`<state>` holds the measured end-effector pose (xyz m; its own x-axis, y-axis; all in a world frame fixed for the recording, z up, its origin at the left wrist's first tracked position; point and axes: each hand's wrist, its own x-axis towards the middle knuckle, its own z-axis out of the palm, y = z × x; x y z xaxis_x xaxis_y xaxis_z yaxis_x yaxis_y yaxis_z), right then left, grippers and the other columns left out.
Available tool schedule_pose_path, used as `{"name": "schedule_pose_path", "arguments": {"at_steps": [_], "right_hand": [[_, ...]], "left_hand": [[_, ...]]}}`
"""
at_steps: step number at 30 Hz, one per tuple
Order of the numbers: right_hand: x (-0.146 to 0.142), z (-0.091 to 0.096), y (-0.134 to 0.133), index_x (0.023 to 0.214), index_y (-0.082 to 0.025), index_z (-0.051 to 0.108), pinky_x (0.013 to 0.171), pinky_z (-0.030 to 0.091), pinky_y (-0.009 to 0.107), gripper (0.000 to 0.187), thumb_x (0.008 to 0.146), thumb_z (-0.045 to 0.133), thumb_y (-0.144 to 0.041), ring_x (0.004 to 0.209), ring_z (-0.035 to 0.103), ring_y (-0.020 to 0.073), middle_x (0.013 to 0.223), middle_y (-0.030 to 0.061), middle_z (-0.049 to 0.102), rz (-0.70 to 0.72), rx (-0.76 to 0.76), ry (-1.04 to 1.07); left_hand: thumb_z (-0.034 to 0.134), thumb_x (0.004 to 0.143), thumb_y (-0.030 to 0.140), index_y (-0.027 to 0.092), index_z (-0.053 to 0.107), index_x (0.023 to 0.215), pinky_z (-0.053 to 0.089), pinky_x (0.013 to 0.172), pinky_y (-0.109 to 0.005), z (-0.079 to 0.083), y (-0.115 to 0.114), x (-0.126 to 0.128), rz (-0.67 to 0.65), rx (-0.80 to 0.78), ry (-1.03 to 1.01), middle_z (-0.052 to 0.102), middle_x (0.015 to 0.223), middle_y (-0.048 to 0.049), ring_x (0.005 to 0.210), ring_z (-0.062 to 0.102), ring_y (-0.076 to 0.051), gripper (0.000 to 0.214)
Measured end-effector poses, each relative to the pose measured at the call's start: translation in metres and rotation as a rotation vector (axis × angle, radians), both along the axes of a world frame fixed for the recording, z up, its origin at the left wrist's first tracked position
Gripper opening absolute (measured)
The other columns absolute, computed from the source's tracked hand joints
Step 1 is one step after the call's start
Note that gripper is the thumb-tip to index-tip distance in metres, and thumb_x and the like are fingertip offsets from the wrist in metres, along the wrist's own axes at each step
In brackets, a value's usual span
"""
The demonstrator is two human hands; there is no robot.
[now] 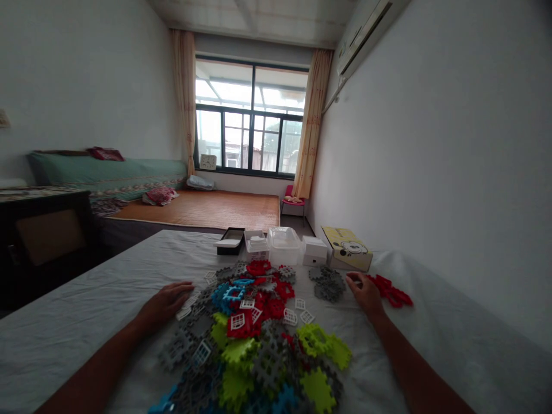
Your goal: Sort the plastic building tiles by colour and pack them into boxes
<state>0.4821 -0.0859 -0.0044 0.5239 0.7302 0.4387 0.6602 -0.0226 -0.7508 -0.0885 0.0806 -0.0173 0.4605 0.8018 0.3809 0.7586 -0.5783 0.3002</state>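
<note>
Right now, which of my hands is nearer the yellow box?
Right: your right hand is just in front of the yellow box; your left hand is farther off, across the colorful pile.

- My pile's gear-edged pieces come in dark grey (269,362), lime-green pieces (319,391), bright blue pieces (284,399) and red pieces (273,307).
- White lattice pieces (237,321) show among them.
- Beside my right hand (360,290) I see a plain grey stack (330,284) on one side, red parts (394,292) on the other.
- My cloth (142,264) is plain greyish white.
- The cartoon box (349,247) is yellow, with a black-and-white figure.
- I see a black tray (230,240), a white box (314,251) and a colourless, see-through tub (284,244).
- Beyond, the mat (219,207) looks orange-brown; the curtain (308,144) is peach with reddish motifs.
</note>
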Motion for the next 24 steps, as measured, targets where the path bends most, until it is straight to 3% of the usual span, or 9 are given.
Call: {"name": "schedule_pose_path", "arguments": {"at_steps": [3,6,9,13,15,18,21,23,24], "right_hand": [[-0.019,0.004,-0.001,0.099,-0.023,0.068,0.083,0.047,0.039,0.039,0.068,0.065,-0.047,0.087,0.060,0.0232,0.101,0.0081,0.067,0.208,-0.033,-0.248],[-0.036,0.001,0.002,0.099,-0.029,0.070,0.092,0.041,0.041,0.032,0.069,0.069,-0.038,0.105,0.053,0.0266,0.111,0.0059,0.064,0.407,-0.123,-0.549],[-0.038,-0.006,0.004,0.096,-0.029,0.071,0.092,0.041,0.041,0.023,0.075,0.062,-0.026,0.107,0.052,0.0254,0.114,0.0049,0.063,0.373,-0.148,-0.644],[-0.034,-0.008,0.004,0.105,-0.028,0.067,0.092,0.042,0.043,0.029,0.079,0.056,-0.023,0.112,0.048,0.0269,0.120,0.0056,0.060,0.210,-0.088,-0.664],[-0.042,-0.003,0.004,0.111,-0.026,0.064,0.093,0.041,0.043,0.031,0.081,0.054,-0.026,0.111,0.049,0.0263,0.119,0.0066,0.060,0.204,-0.036,-0.629],[-0.072,0.013,0.000,0.116,-0.024,0.059,0.093,0.042,0.042,0.033,0.084,0.050,-0.029,0.106,0.052,0.0243,0.113,0.0075,0.062,0.314,0.025,-0.544],[-0.109,0.031,-0.006,0.135,-0.025,0.041,0.087,0.046,0.039,0.050,0.085,0.048,-0.030,0.101,0.055,0.0219,0.118,0.0083,0.059,0.450,0.076,-0.448],[-0.126,0.039,-0.008,0.142,-0.025,0.028,0.079,0.048,0.034,0.060,0.085,0.046,-0.030,0.089,0.059,0.0187,0.114,0.0081,0.061,0.512,0.051,-0.387],[-0.131,0.041,-0.008,0.142,-0.024,0.029,0.073,0.048,0.031,0.060,0.085,0.046,-0.031,0.080,0.061,0.0171,0.105,0.0069,0.065,0.543,-0.008,-0.366]], "left_hand": [[0.040,0.081,0.059,0.025,0.069,0.107,0.043,0.098,-0.033,0.003,-0.003,0.001,-0.002,-0.020,-0.009,0.064,0.120,-0.0038,0.112,0.057,-0.024,0.052],[0.040,0.081,0.058,0.024,0.068,0.108,0.042,0.099,-0.034,0.004,-0.005,0.003,0.008,-0.044,-0.019,0.064,0.121,-0.0040,0.113,0.056,-0.024,0.052],[0.040,0.082,0.056,0.024,0.068,0.109,0.042,0.100,-0.035,0.003,-0.006,0.003,0.013,-0.054,-0.030,0.063,0.121,-0.0036,0.115,0.054,-0.023,0.050],[0.040,0.081,0.056,0.024,0.068,0.109,0.040,0.101,-0.035,0.002,-0.006,0.004,0.016,-0.067,-0.037,0.063,0.121,-0.0042,0.115,0.054,-0.024,0.051],[0.041,0.081,0.058,0.023,0.068,0.108,0.039,0.102,-0.035,0.002,-0.006,0.004,0.017,-0.072,-0.040,0.063,0.121,-0.0045,0.115,0.054,-0.024,0.051],[0.041,0.081,0.058,0.024,0.069,0.107,0.039,0.102,-0.035,0.004,-0.007,0.004,0.021,-0.080,-0.043,0.063,0.121,-0.0044,0.114,0.054,-0.023,0.052],[0.040,0.081,0.057,0.022,0.068,0.108,0.039,0.101,-0.034,0.005,-0.008,0.005,0.018,-0.087,-0.045,0.063,0.121,-0.0049,0.114,0.054,-0.023,0.052],[0.039,0.082,0.056,0.021,0.068,0.109,0.039,0.101,-0.034,0.006,-0.009,0.005,0.025,-0.088,-0.048,0.063,0.121,-0.0054,0.114,0.055,-0.023,0.052],[0.039,0.082,0.055,0.021,0.067,0.110,0.039,0.101,-0.034,0.006,-0.010,0.006,0.027,-0.089,-0.047,0.063,0.121,-0.0057,0.114,0.055,-0.023,0.052]]}}
